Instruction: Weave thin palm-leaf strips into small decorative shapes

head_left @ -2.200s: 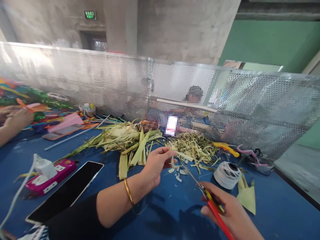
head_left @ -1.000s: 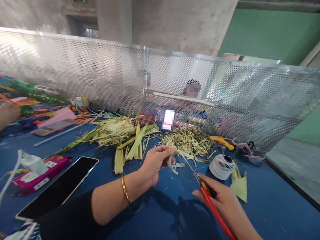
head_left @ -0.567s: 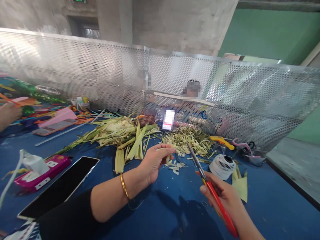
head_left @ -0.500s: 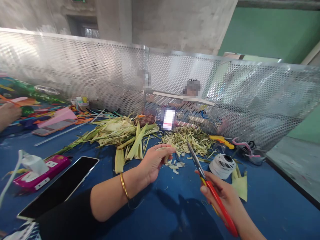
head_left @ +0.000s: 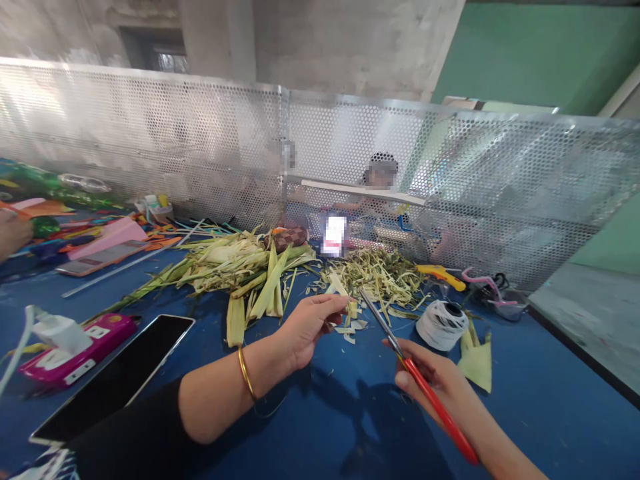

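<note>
My left hand [head_left: 307, 327] pinches a small piece of pale green leaf [head_left: 345, 300] above the blue table [head_left: 320, 427]. A gold bangle sits on that wrist. My right hand [head_left: 433, 383] grips red-handled scissors [head_left: 415, 373], whose blades point up and left toward the leaf piece, tips close to it. Small leaf trimmings [head_left: 353, 328] lie on the table under the two hands. Behind them lie a heap of shredded leaf strips [head_left: 377, 277] and a pile of long green leaves [head_left: 245, 270].
A white spool of string [head_left: 441, 325] and a folded leaf cone [head_left: 475, 360] lie to the right. A black phone [head_left: 117, 377] and a pink device [head_left: 75, 347] lie at left. A perforated metal screen [head_left: 200, 153] runs across the back; another person's hand [head_left: 13, 233] is at far left.
The scissors drew back and up from the leaf, then came in again toward the piece in my left hand. More small trimmings lie on the table. The view shifted slightly.
</note>
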Demonstrator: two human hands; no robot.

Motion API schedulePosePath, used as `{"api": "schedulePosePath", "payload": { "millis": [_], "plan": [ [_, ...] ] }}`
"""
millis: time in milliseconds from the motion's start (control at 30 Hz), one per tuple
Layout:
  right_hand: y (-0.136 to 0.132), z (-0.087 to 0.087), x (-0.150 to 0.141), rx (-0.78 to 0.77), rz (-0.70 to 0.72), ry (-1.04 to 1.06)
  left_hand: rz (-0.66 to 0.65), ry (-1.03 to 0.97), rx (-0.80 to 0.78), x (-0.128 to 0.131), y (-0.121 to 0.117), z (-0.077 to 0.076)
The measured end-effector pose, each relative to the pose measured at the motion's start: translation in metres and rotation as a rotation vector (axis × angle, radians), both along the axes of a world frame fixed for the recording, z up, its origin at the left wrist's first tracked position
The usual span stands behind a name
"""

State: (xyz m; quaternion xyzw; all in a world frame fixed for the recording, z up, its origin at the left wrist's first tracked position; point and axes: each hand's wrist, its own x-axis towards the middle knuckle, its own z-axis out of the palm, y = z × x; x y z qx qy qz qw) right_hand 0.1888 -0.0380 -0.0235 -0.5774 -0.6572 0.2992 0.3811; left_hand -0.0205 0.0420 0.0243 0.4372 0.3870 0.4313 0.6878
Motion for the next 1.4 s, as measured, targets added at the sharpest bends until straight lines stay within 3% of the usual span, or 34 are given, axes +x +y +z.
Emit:
{"api": "schedulePosePath", "payload": {
  "millis": [200,367,600,1067,1300,1400],
  "plan": [
    [-0.002,0.008,0.003,-0.039,0.096,-0.097,-0.059,0.211,0.183,0.0,-0.005,0.007],
    [-0.003,0.015,0.004,-0.055,0.119,-0.126,-0.103,0.287,0.248,0.0,-0.006,0.01],
    [-0.005,0.024,-0.003,-0.1,0.092,-0.172,-0.109,0.296,0.262,0.0,-0.005,0.008],
    [-0.006,0.024,-0.006,-0.092,0.065,-0.214,-0.117,0.302,0.261,0.0,-0.003,0.009],
    [-0.004,0.025,-0.002,0.028,-0.116,-0.271,-0.091,0.242,0.181,0.0,0.0,0.005],
    [-0.003,0.026,-0.001,0.056,-0.106,-0.287,-0.099,0.236,0.146,0.0,0.0,0.003]
  ]
}}
